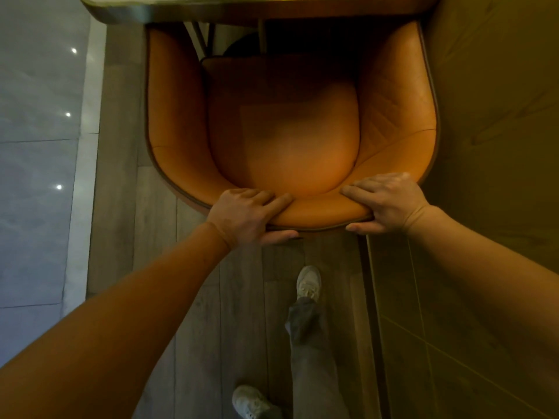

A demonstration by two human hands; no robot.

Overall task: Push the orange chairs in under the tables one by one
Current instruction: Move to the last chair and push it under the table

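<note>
An orange tub chair [290, 137] with a curved back fills the middle of the view, seen from above. Its front slides under the table [187, 12], whose metal-edged top crosses the upper frame. My left hand [245, 216] grips the top rim of the chair back on the left, fingers over the inside and thumb behind. My right hand [387, 204] grips the same rim on the right in the same way. The front of the seat and the chair legs are hidden in shadow under the table.
A wood-panelled wall [490, 146] stands close against the chair's right side. Glossy grey tiles [36, 146] and a pale strip lie to the left. My two feet in pale shoes [308, 282] stand on the grey plank floor [157, 237] behind the chair.
</note>
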